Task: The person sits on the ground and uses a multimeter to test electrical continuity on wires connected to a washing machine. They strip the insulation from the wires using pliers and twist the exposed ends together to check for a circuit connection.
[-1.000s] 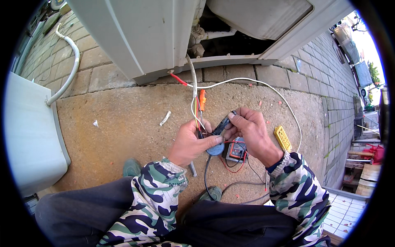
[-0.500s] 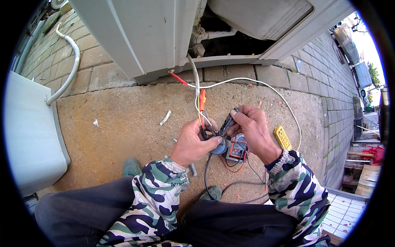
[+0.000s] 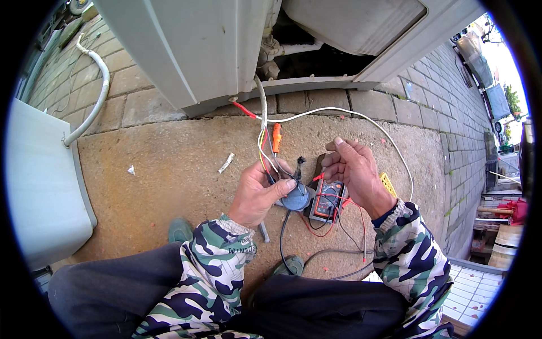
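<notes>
My left hand (image 3: 257, 192) is closed, thumb against fingers, on a bundle of thin wires (image 3: 263, 150) in white, yellow, red and dark colours. Beside the thumb is a round blue-grey part (image 3: 297, 199) with a black cable (image 3: 282, 237) running down from it. A crumpled strip of black tape (image 3: 300, 165) sticks up loose from the wires. My right hand (image 3: 358, 175) hovers to the right of it, fingers bent and apart, with nothing visible in them. Just below that hand lies a multimeter (image 3: 327, 204) with red and black leads.
A large pale appliance cabinet (image 3: 203, 51) with an opening underneath stands ahead. An orange-handled tool (image 3: 276, 138) lies by the wires. A yellow block (image 3: 388, 185) is partly behind my right hand. A white cable (image 3: 389, 135) curves across the concrete. At left are a white casing (image 3: 45, 186) and hose (image 3: 104, 85).
My right hand has let go of the black tape and moved slightly right and down. The loose tape end now stands up alone. My left hand has shifted a little left with the wires.
</notes>
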{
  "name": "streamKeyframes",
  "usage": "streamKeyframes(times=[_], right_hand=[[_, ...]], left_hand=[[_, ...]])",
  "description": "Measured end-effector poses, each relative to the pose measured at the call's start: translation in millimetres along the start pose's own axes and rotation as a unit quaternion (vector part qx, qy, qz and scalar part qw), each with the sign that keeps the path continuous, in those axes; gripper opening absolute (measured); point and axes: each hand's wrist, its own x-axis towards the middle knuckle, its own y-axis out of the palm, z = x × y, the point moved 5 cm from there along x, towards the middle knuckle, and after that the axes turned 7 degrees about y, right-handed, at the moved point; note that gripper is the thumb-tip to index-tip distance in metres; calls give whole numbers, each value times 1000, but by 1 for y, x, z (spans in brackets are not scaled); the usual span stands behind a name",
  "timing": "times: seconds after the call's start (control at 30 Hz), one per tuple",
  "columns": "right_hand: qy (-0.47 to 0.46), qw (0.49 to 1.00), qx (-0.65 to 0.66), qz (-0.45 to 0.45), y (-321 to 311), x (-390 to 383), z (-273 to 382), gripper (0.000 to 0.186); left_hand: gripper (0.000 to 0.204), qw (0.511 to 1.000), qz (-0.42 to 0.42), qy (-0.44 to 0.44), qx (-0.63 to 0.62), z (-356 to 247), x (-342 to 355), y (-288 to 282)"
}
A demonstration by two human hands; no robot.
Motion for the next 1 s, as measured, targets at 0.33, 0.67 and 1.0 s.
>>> streamKeyframes(times=[0.33, 0.67, 1.0], right_hand=[[-274, 866, -407, 97, 42, -41, -5, 61], [-186, 925, -296, 151, 36, -33, -15, 44], [-142, 961, -220, 89, 36, -31, -16, 30]], left_hand=[[25, 998, -43, 35, 20, -3, 4, 9], [41, 992, 64, -53, 96, -4, 2, 13], [23, 996, -1, -48, 72, 9, 0, 3]])
